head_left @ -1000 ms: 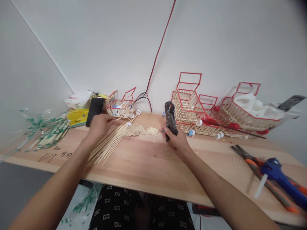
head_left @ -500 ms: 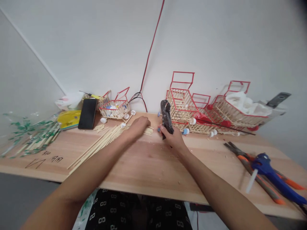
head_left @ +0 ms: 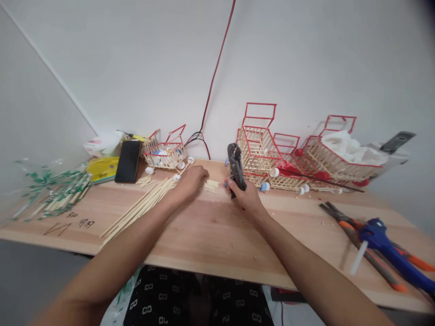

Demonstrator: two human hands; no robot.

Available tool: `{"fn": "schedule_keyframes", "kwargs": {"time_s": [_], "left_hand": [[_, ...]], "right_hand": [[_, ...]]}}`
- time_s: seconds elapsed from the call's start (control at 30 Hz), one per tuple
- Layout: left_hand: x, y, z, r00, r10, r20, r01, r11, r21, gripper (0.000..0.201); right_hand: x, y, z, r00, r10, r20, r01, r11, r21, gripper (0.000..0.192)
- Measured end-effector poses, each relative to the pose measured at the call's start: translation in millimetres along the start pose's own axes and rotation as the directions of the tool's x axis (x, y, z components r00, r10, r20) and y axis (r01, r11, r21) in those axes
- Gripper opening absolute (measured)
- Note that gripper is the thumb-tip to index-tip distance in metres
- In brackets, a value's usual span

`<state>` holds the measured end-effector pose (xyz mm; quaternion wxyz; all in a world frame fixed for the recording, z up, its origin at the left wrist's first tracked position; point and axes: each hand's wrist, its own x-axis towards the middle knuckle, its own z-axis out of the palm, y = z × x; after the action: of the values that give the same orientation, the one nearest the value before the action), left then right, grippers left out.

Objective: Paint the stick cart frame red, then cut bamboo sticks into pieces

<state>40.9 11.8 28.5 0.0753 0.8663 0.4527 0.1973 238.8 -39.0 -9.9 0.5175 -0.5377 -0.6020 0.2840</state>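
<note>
My right hand [head_left: 248,195] is closed around a black pliers-like hand tool [head_left: 237,167], held upright with its head pointing away from me. My left hand [head_left: 190,182] rests low over the table with its fingers curled inward. Whatever those fingers hold, if anything, is hidden. Just right of them lies a small heap of short cut sticks [head_left: 211,185]. Long thin wooden sticks [head_left: 142,203] are spread beside and partly behind my left forearm.
Stick-built carts with red rims [head_left: 260,142] line the wall, and a smaller cart [head_left: 166,154] stands left. A phone [head_left: 128,161] leans by a yellow pack [head_left: 102,170]. Bagged sticks [head_left: 68,192] lie far left. Orange-handled cutters [head_left: 370,258] and a blue glue gun [head_left: 387,244] lie right.
My left hand has drawn slightly left, away from the short sticks, which show more fully. My right hand keeps its grip on the black tool. The view has shifted a little.
</note>
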Motion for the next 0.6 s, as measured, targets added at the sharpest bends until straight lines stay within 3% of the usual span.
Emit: {"fn": "schedule_keyframes", "kwargs": {"time_s": [0.13, 0.3, 0.4, 0.6], "left_hand": [[-40.2, -21.3, -40.5, 0.98, -0.2, -0.011, 0.2, 0.971, 0.133, 0.025], [-101.5, -66.1, -79.3, 0.874, -0.486, -0.005, 0.467, 0.836, 0.287, 0.02], [-127.6, -78.8, -84.0, 0.824, -0.567, 0.029, 0.527, 0.783, 0.33, 0.017], [-138.7, -73.6, -78.1, 0.802, -0.594, 0.068, 0.543, 0.771, 0.332, 0.013]], "right_hand": [[0.2, 0.2, 0.0, 1.0, -0.002, 0.01, 0.002, 1.0, -0.012, 0.036], [-1.8, -0.9, 2.2, 1.0, -0.016, 0.022, 0.016, 1.0, -0.002, 0.035], [-2.6, -1.3, 3.7, 0.999, -0.03, 0.024, 0.031, 1.0, -0.001, 0.034], [-1.8, 1.6, 4.8, 1.0, -0.005, 0.005, 0.005, 1.0, -0.028, 0.038]]}}
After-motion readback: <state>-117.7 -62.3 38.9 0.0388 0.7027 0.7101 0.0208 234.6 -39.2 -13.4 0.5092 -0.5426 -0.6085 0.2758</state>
